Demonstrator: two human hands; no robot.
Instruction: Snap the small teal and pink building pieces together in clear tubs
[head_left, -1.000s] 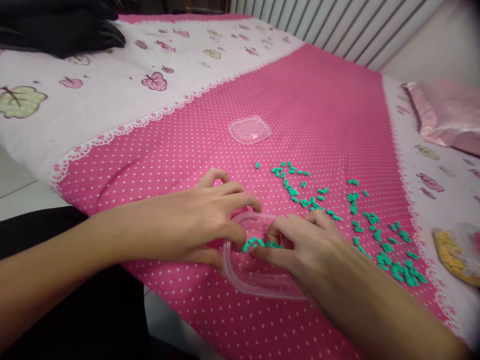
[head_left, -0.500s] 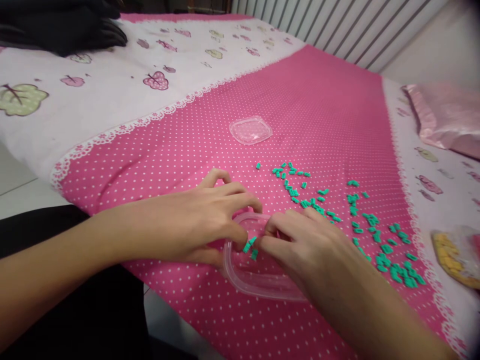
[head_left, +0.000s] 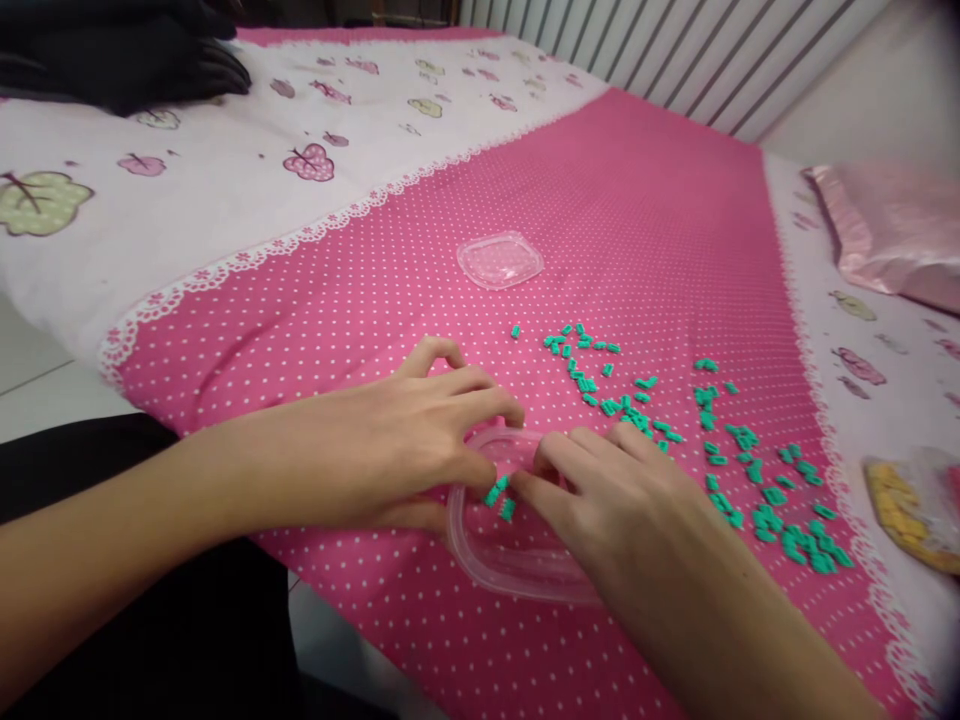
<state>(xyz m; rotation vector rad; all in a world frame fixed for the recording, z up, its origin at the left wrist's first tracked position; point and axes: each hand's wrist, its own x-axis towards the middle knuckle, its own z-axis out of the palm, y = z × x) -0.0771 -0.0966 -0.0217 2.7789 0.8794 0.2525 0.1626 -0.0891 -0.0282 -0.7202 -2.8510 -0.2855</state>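
A clear plastic container (head_left: 499,580) sits on the pink polka-dot cloth in front of me, with a few small green plastic pieces (head_left: 498,490) inside. My left hand (head_left: 442,440) grips its left rim, thumb outside and index finger inside near the green pieces; the other fingers arch over the far side. From the right, my right hand (head_left: 592,490) reaches into the container with fingers curled together. Its fingertips are beside the green pieces, and whatever they pinch is hidden. Many more loose green pieces (head_left: 742,437) lie scattered beyond and to the right.
A clear plastic lid (head_left: 500,261) lies on the cloth (head_left: 337,320) farther back. At the right edge are a clear bag of yellow pieces (head_left: 904,505) and a shiny pink package (head_left: 892,235). Black fabric (head_left: 120,55) rests at the top left, near a slatted wall (head_left: 652,50).
My right hand has shifted slightly within the container, its knuckles a little lower and its fingers more bunched. My left hand and the green pieces in the container look nearly unchanged.
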